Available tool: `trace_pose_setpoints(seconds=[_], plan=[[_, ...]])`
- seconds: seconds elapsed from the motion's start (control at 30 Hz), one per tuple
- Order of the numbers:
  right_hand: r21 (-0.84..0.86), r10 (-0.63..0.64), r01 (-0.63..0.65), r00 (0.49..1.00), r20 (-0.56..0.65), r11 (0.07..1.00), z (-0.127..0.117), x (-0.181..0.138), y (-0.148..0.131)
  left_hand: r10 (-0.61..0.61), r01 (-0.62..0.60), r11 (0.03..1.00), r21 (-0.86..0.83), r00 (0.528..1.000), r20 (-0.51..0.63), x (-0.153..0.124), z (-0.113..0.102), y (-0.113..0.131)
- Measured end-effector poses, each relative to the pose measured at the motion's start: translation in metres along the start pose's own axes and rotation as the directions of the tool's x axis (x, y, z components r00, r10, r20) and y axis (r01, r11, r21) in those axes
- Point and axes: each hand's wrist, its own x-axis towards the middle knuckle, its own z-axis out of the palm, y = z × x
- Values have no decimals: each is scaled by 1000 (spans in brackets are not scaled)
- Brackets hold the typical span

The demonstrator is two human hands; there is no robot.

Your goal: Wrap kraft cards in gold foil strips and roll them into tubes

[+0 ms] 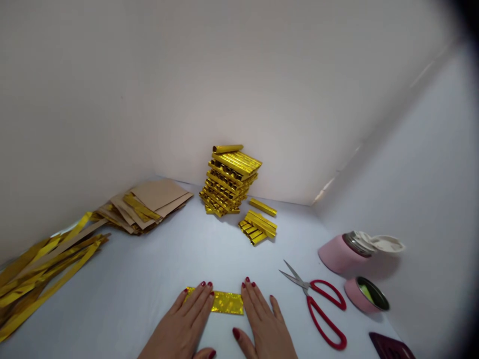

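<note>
A flat gold foil piece [225,302] lies on the white surface near the front edge. My left hand [187,324] lies flat on its left end, fingers stretched out. My right hand [262,324] lies flat against its right end, fingers also out. Both hands press on the foil rather than grip it. Farther back stands a tall stack of rolled gold foil tubes [229,180], with a small group of loose gold tubes [259,227] in front of it.
Red-handled scissors [318,304] lie open to the right of my right hand. A pink flask [342,252] lies on its side beside its pink cup [366,295]. Brown card pieces [149,202] and long gold foil strips [41,274] sit at the left. Walls close the back.
</note>
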Motion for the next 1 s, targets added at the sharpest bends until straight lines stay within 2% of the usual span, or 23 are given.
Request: trace_pose_setpoints(seconds=[0.1, 0.2, 0.37, 0.5, 0.57, 0.67, 0.77, 0.87, 1.0], plan=[[-7, 32, -32, 999, 1, 999, -6, -7, 8, -9, 9, 1000, -7, 1000, -28, 0, 2, 1], [-21, 40, -42, 997, -61, 999, -3, -5, 2, -13, 13, 1000, -11, 999, -39, 0, 5, 0], [-8, -139, 140, 974, -181, 990, 38, 13, -35, 9, -7, 1000, 21, 995, -98, 1, 13, -3], [-18, -112, 111, 965, -238, 994, 64, 11, -36, 46, -41, 998, 42, 990, -133, 2, 14, -7], [-27, -114, 111, 962, -247, 993, 61, 6, -24, 69, -62, 997, 56, 989, -134, 2, 12, -9], [-35, -191, 188, 957, -220, 982, 44, 0, -8, 63, -55, 996, 70, 990, -128, 0, 5, -11], [-45, -239, 235, 940, -242, 971, 31, 2, -3, -2, 12, 997, 75, 992, -128, -9, -2, -16], [-48, -250, 246, 935, -250, 968, 29, 4, -4, -87, 97, 992, 77, 989, -123, -22, -6, -23], [-73, -274, 265, 944, -184, 962, 32, 3, -5, -184, 187, 982, 27, 980, -79, -29, -12, -28]])
